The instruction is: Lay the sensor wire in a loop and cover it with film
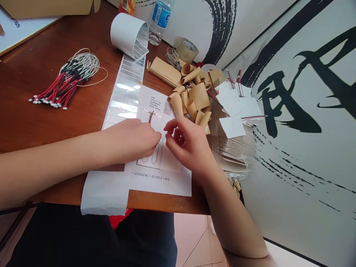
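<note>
A white printed sheet (161, 183) with text and a looped line drawing lies at the table's front. My left hand (139, 139) rests over the drawing, fingers curled under and pressed together; whatever they hold is hidden. Just to its right, my right hand (187, 142) hovers with loosely bent fingers, a small gap between thumb and index finger, nothing visible in them. Short red and black wires (151, 117) stick up from the sheet above my left hand. Partly under the sheet runs a strip of shiny labels (124, 89), its far end curled into a white roll (125, 31).
A bundle of red-and-white wires (75, 76) with small connectors lies at left. Rolled brown paper pieces (194, 100), a tape roll (187, 50) and a water bottle (160, 22) stand behind. At right, white squares (232, 128) with wires top a stack beside the wall panel (300, 155).
</note>
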The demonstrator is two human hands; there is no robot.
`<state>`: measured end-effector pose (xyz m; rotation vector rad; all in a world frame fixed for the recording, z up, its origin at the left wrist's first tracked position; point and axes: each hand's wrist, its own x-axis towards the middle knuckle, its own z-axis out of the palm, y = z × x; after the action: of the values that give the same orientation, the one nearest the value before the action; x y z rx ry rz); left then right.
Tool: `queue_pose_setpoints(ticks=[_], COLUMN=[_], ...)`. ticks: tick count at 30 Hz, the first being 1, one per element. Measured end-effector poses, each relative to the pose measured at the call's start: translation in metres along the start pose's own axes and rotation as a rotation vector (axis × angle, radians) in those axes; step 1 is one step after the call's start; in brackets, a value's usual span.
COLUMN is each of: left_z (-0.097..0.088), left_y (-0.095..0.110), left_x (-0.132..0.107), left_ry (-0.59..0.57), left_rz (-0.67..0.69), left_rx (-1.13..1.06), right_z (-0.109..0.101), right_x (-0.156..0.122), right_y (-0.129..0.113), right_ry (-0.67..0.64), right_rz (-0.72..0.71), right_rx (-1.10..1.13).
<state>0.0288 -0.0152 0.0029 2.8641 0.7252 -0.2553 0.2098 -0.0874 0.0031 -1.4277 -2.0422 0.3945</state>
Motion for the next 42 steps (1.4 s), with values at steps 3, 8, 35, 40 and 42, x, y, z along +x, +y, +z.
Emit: queue_pose_setpoints(ticks=[3, 8, 35, 40, 42], left_z=[0.003, 0.003, -0.005, -0.005, -0.005], left_y=[-0.001, -0.004, -0.015, -0.017, -0.017], left_x=[0.001, 0.002, 0.0, -0.001, -0.002], left_ry=[-0.003, -0.019, -0.127, -0.121, -0.124], left_rz=[0.024, 0.031, -0.006, 0.007, 0.011], left_rx=[-0.01, -0.034, -0.29, -0.304, -0.308], right_z=[-0.002, -0.002, 0.002, 0.003, 0.002], right_x=[0.0, 0.0, 0.001, 0.001, 0.0], right_y=[-0.001, -0.001, -0.014, -0.015, -0.016], right_ry=[-0.019, -0.029, -0.428, -0.46, -0.483], right_rz=[0.053, 0.09, 0.467, 0.511, 0.53], right_rx=[-0.019, -0.022, 0.187, 0.208, 0.227])
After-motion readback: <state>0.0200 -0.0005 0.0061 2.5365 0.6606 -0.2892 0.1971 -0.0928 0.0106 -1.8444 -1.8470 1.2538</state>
